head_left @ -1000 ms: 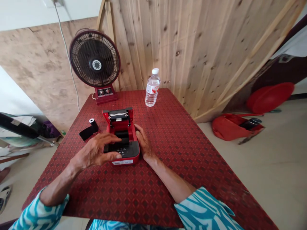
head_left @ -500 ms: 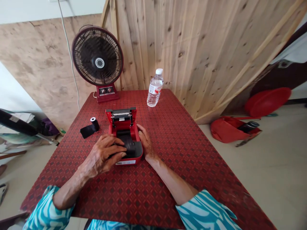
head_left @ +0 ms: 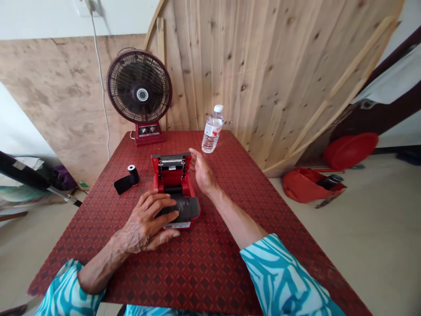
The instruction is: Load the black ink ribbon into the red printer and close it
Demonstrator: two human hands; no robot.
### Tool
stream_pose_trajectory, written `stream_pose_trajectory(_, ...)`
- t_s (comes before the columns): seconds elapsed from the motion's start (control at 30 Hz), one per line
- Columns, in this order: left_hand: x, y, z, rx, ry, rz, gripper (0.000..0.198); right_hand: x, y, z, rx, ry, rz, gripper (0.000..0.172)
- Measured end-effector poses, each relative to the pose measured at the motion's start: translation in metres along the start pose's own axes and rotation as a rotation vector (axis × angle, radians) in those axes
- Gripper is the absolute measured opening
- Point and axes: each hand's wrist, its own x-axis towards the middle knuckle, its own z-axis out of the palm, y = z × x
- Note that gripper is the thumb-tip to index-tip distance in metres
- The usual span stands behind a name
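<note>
A red device (head_left: 193, 186) with its lid (head_left: 171, 163) raised stands on the patterned red table. My left hand (head_left: 144, 221) rests on the black part (head_left: 186, 208) at the device's front, fingers spread and flat, thumb by the front edge. Beside the raised lid's right edge is my right hand (head_left: 202, 172), its fingertips at the lid and its fingers extended. A dark roll lies partly visible inside the device. To the left, a black ribbon roll (head_left: 133, 174) stands upright with a loose strip trailing from it.
At the table's back left is a dark red fan (head_left: 149, 130). A clear water bottle (head_left: 210, 136) stands near the back edge. On the floor to the right are a red bag (head_left: 297, 188) and a red round object (head_left: 351, 149).
My right hand has moved from the device's right side up to the lid. The left hand's fingers have spread flatter over the black front part, which now lies lower over the front.
</note>
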Motion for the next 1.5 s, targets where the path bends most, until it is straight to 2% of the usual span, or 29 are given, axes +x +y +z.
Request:
stream_pose_trajectory(0.1,-0.001,0.0,0.002,0.006,0.02,0.003,0.032,-0.004,-0.012,0.005,0.01,-0.034,0.026,0.063)
stream_pose_trajectory(0.17,-0.002,0.0,0.002,0.011,0.029,0.004,0.032,-0.017,-0.017,0.002,-0.064,-0.045,-0.03,0.059)
stream_pose_trajectory(0.27,-0.002,0.0,0.002,0.013,0.047,0.001,0.032,-0.041,-0.022,-0.008,-0.2,-0.103,-0.134,0.039)
stream_pose_trajectory(0.37,-0.004,-0.001,0.003,-0.01,0.055,-0.009,0.034,-0.061,-0.02,-0.015,-0.214,-0.084,-0.072,0.023)
stream_pose_trajectory(0.47,-0.006,-0.002,0.004,-0.096,0.072,-0.043,0.032,-0.071,-0.015,-0.015,-0.164,-0.061,-0.008,0.026)
stream_pose_trajectory(0.53,-0.008,-0.005,0.006,-0.194,0.131,-0.166,0.029,-0.075,-0.011,-0.013,-0.118,-0.054,0.025,0.029)
stream_pose_trajectory(0.67,-0.009,-0.017,0.015,-0.369,0.328,-0.682,0.03,-0.077,-0.007,-0.01,-0.069,-0.044,0.057,0.034)
stream_pose_trajectory(0.73,-0.008,-0.024,0.021,-0.52,0.351,-0.903,0.043,-0.077,-0.006,-0.01,-0.081,-0.036,0.051,0.035)
stream_pose_trajectory(0.83,-0.006,-0.03,0.03,-0.822,0.302,-1.051,0.057,-0.078,-0.006,-0.01,-0.089,-0.027,0.044,0.036)
stream_pose_trajectory(0.97,-0.006,-0.03,0.035,-1.014,0.299,-1.078,0.058,-0.081,-0.006,-0.011,-0.08,-0.054,0.048,0.038)
stream_pose_trajectory(1.33,-0.005,-0.027,0.036,-1.107,0.367,-1.082,0.054,-0.083,-0.001,-0.015,-0.154,-0.077,-0.051,0.039)
stream_pose_trajectory(1.5,-0.015,-0.034,0.036,-1.31,0.308,-0.989,0.062,-0.081,0.018,-0.017,-0.228,-0.054,-0.115,0.046)
